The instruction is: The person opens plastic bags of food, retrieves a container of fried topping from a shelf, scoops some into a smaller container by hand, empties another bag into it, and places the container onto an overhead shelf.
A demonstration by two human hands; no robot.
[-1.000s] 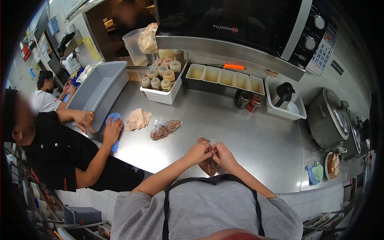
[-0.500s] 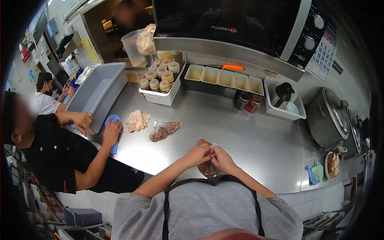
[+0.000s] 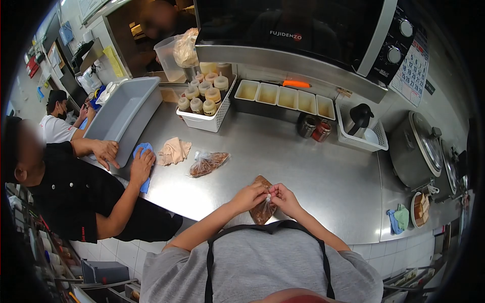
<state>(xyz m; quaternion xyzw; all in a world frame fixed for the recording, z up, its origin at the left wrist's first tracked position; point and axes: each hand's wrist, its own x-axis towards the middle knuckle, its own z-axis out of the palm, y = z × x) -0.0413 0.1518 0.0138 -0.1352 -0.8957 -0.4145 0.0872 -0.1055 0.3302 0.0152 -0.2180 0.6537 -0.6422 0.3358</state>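
A clear plastic bag [image 3: 262, 214] of brown food lies on the steel counter close to my body. My left hand [image 3: 250, 196] is closed at its gathered top, fingers pinching the plastic. On the other side of the same knot-like top, my right hand [image 3: 284, 199] pinches it too, with the fingertips of both hands almost meeting. What exactly the fingertips grip is partly hidden. Another tied bag [image 3: 212, 163] of similar brown food rests farther off to the left, touched by neither hand.
A peach cloth [image 3: 174, 151] lies left of the second bag. Beyond it, a co-worker's hand presses a blue cloth [image 3: 145, 186] beside a grey tub [image 3: 91, 134]. Behind stand a white basket [image 3: 202, 122] of squeeze bottles, sauce containers [image 3: 288, 97] and two jars [image 3: 321, 132].
My fingers have shifted on the bag's top, and my right hand has turned slightly, showing the whitish knot between the hands. Both hands stay at the bag.
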